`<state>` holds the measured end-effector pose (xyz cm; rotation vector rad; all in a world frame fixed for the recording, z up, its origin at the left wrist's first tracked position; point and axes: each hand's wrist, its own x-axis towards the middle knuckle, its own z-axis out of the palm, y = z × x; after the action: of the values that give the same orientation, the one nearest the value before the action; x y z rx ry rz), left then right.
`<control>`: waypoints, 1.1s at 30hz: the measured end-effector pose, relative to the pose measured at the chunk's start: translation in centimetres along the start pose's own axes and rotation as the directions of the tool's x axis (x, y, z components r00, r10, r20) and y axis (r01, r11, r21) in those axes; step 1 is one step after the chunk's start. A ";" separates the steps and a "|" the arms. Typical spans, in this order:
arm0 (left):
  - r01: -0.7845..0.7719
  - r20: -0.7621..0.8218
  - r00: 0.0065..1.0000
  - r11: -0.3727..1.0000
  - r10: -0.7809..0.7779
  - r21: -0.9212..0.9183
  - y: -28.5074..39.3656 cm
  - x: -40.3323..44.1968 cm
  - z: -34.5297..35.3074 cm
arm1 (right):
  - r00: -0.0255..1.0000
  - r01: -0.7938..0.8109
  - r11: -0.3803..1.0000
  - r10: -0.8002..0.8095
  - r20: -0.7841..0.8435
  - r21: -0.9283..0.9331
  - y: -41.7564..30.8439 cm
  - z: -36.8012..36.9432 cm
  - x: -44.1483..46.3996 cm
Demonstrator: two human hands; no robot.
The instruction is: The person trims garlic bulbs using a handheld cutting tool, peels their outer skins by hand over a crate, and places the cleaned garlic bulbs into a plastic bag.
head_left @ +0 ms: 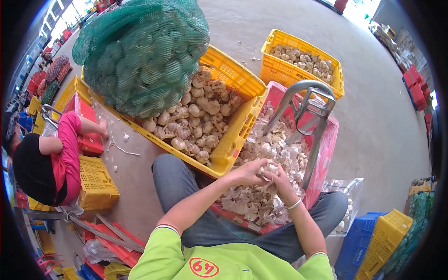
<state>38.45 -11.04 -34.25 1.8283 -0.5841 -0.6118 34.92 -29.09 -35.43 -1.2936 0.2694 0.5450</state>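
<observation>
Work area on a concrete floor [373, 107], parts given from largest to smallest. A green net sack [140, 65], packed with bulbs, bulges over the far left part of a large yellow crate [242, 74]; it is probably heavy and slack, best gripped by gathered mesh. The crate holds loose garlic [196, 119]. Beside it, a red crate [326, 144] between the seated person's knees contains papery skins [254, 200], and a bent metal frame [319, 140] rises from it. A smaller yellow crate [268, 65] of bulbs stands beyond. At left, another person [70, 158] sits on a yellow crate. The left hand [249, 172] and right hand [283, 183] meet above the skins, fingers curled nearly closed around a garlic bulb [269, 171]; whether a second piece is held cannot be told. The bulb should be light and firm, its dry wrapper brittle and apt to slide or flake; the rounded sides offer the steadiest hold, with light fingertip pressure.
</observation>
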 end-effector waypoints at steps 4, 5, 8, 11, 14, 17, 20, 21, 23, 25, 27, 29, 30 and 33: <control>-0.018 -0.040 0.999 0.987 0.011 -0.162 -1.5 1.2 -0.2 | 0.993 0.112 0.993 -0.111 0.046 -0.029 -1.8 0.7 -0.9; -0.058 -0.058 0.997 0.985 0.049 -0.164 -2.1 1.5 -0.1 | 0.986 0.147 0.977 -0.156 -0.053 -0.151 -1.7 0.8 -0.9; 0.132 0.050 0.991 0.902 -0.122 -0.411 -0.9 1.2 -0.5 | 0.993 0.105 0.951 -0.118 -0.028 -0.291 -1.9 -0.4 -0.5; 0.176 0.063 0.983 0.760 -0.175 -0.626 -1.1 1.3 0.2 | 0.952 0.196 0.912 -0.265 -0.153 -0.360 -0.5 -0.4 0.4; 0.179 0.066 0.977 0.615 -0.202 -0.768 -0.9 1.5 0.6 | 0.835 0.240 0.662 -0.513 -0.196 -0.710 1.7 -2.3 1.4; 0.214 0.039 0.960 0.637 -0.277 -0.740 -1.0 1.8 0.5 | 0.923 0.044 0.432 -0.363 -0.129 -0.901 -0.2 -2.2 0.7; 0.179 -0.007 0.964 0.667 -0.267 -0.723 -1.3 2.0 0.7 | 0.688 0.244 0.115 -0.720 0.088 -0.963 -0.3 -2.3 0.8; 0.180 -0.031 0.959 0.690 -0.282 -0.701 -1.3 2.0 0.8 | 0.641 0.329 0.112 -0.756 0.135 -0.938 -0.3 -2.3 0.8; 0.190 -0.073 0.947 0.728 -0.313 -0.659 -1.2 2.2 1.3 | 0.755 0.480 0.436 -0.647 0.106 -0.761 -0.5 -1.9 0.9; 0.198 -0.088 0.947 0.776 -0.309 -0.598 -1.7 2.3 2.1 | 0.891 0.371 0.665 -0.451 0.048 -0.648 -1.1 -0.9 0.3; 0.222 -0.098 0.942 0.813 -0.322 -0.538 -1.9 2.4 2.2 | 0.964 0.192 0.766 -0.266 -0.030 -0.613 -1.5 -0.2 -0.2; 0.192 -0.137 0.948 0.858 -0.287 -0.476 -1.0 2.3 1.7 | 0.939 0.302 0.827 -0.344 -0.002 -0.474 -0.2 -0.6 0.4; 0.174 -0.160 0.950 0.879 -0.269 -0.443 -0.5 2.2 1.4 | 0.923 0.358 0.845 -0.385 0.012 -0.398 0.2 -0.7 0.7; 0.249 -0.197 0.897 0.821 -0.396 -0.514 -2.1 2.5 0.8 | 0.936 0.351 0.926 -0.353 0.016 -0.140 -1.1 -0.3 -0.1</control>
<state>40.02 -12.51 -36.83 1.5061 0.0966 -0.6251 35.45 -29.66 -34.51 -1.4425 0.0020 0.2532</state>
